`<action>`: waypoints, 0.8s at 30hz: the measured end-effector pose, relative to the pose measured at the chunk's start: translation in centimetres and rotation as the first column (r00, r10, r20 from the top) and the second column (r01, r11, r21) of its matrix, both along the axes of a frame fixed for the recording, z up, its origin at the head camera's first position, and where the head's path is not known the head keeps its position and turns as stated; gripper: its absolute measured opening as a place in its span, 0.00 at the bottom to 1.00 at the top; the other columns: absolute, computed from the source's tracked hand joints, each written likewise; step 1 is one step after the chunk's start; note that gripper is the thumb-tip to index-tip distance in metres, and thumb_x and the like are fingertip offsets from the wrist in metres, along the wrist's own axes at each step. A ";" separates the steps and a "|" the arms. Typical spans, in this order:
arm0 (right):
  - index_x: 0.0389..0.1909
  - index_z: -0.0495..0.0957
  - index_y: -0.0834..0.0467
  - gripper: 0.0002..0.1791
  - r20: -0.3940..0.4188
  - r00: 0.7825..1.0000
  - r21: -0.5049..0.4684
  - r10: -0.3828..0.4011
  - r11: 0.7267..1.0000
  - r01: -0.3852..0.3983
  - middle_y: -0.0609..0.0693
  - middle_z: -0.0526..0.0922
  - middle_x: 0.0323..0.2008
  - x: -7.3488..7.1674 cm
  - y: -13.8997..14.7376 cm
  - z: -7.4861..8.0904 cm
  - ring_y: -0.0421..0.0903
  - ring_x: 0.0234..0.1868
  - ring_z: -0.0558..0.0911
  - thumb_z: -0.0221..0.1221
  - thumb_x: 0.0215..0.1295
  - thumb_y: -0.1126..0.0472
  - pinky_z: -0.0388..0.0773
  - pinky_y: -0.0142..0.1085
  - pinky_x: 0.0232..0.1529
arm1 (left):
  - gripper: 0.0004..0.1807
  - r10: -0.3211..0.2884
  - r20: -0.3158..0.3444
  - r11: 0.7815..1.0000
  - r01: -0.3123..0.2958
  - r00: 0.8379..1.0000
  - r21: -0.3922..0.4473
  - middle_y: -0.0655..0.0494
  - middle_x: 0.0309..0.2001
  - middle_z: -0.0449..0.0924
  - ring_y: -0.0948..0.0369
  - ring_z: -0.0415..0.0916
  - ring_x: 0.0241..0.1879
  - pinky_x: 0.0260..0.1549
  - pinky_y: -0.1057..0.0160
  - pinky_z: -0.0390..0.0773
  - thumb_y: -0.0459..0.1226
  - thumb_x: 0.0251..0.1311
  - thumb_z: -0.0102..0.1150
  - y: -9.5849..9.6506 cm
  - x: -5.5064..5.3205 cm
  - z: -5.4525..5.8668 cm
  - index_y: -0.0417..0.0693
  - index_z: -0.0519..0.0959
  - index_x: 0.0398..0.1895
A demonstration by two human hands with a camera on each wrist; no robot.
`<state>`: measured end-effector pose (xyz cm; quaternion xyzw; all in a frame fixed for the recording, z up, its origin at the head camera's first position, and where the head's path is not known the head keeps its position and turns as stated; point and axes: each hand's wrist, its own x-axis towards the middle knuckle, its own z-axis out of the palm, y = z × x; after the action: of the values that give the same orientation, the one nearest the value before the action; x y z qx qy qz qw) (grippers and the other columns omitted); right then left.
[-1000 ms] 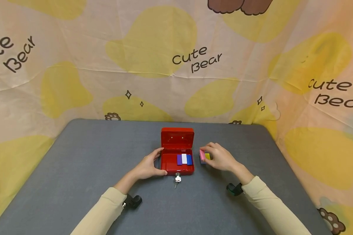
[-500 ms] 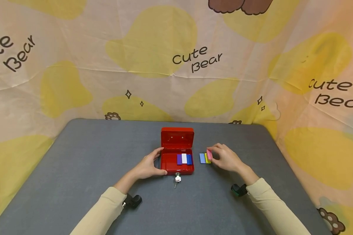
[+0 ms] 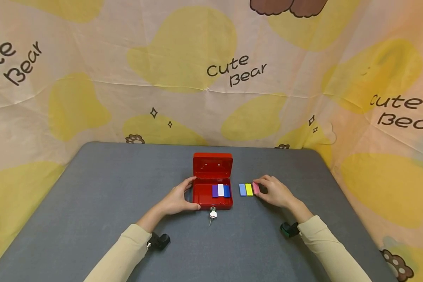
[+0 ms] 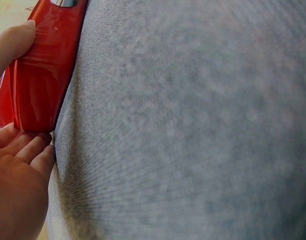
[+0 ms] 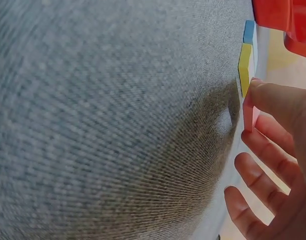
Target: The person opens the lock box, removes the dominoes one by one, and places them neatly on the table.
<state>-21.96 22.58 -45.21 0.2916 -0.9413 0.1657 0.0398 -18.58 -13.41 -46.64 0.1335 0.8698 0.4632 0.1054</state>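
Observation:
A red cash box (image 3: 202, 197) stands on the table with its lid (image 3: 212, 164) raised. My left hand (image 3: 178, 200) grips the box's left end, thumb at the front corner and fingers along the side. Within the box lie a purple block (image 3: 215, 191), a white block (image 3: 221, 190) and a blue block (image 3: 227, 191), side by side. To the box's right, my right hand (image 3: 276, 192) pinches a pink block (image 5: 249, 112) between thumb and fingers, tilted in the right wrist view. Left of it, a yellow block (image 3: 248, 189) touches a light blue block (image 3: 242, 190).
A key (image 3: 213, 214) on a ring hangs from the lock at the box's front. Grey cloth covers the table (image 3: 211, 254). A printed fabric backdrop (image 3: 183, 51) rises behind it and along both sides.
My right hand has moved right with the pink block, from over the other two blocks down to the table beside the yellow one. The left hand and box have stayed still.

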 end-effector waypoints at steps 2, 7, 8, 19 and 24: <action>0.51 0.77 0.59 0.22 0.002 1.000 -0.002 -0.001 1.000 0.001 0.54 0.78 0.44 0.0 0.0 0.0 0.51 0.44 0.76 0.64 0.55 0.58 0.76 0.47 0.43 | 0.51 -0.002 0.000 1.000 0.002 1.000 0.001 0.49 0.64 0.63 0.51 0.63 0.63 0.56 0.50 0.70 0.43 0.38 0.74 0.0 0.0 0.0 0.47 0.57 0.68; 0.50 0.78 0.60 0.22 0.001 1.000 -0.001 0.004 1.000 -0.004 0.54 0.79 0.44 0.0 -0.1 -0.1 0.51 0.44 0.77 0.65 0.54 0.58 0.76 0.47 0.44 | 0.51 -0.001 0.000 1.000 0.001 1.000 -0.005 0.49 0.64 0.63 0.50 0.63 0.63 0.56 0.50 0.70 0.43 0.38 0.74 0.0 0.1 0.0 0.47 0.57 0.68; 0.50 0.78 0.60 0.22 0.000 1.000 0.001 0.004 1.000 -0.004 0.54 0.79 0.44 0.0 -0.1 -0.2 0.51 0.44 0.77 0.65 0.54 0.58 0.76 0.47 0.44 | 0.51 0.002 0.001 1.000 -0.002 1.000 -0.006 0.49 0.64 0.63 0.50 0.63 0.63 0.56 0.50 0.70 0.43 0.38 0.74 0.0 0.1 0.1 0.47 0.57 0.68; 0.49 0.78 0.58 0.22 -0.018 1.000 0.029 -0.011 1.000 0.011 0.53 0.79 0.44 -0.2 -0.3 -0.6 0.50 0.43 0.76 0.65 0.53 0.57 0.77 0.47 0.43 | 0.51 -0.002 -0.008 1.000 0.002 1.000 -0.013 0.48 0.65 0.63 0.50 0.63 0.63 0.55 0.50 0.70 0.43 0.38 0.73 -0.1 0.0 0.0 0.48 0.57 0.68; 0.49 0.79 0.58 0.21 -0.029 1.000 0.025 -0.011 1.000 0.012 0.53 0.79 0.43 -0.1 -0.3 -0.6 0.50 0.41 0.76 0.65 0.52 0.57 0.77 0.46 0.41 | 0.50 -0.005 -0.007 1.000 0.005 1.000 -0.014 0.48 0.65 0.63 0.49 0.62 0.63 0.55 0.50 0.70 0.43 0.39 0.73 -0.1 0.0 0.0 0.48 0.57 0.68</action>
<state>-22.06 22.24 -45.82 0.2888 -0.9443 0.1491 0.0505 -18.58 -13.46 -46.61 0.1363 0.8731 0.4562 0.1046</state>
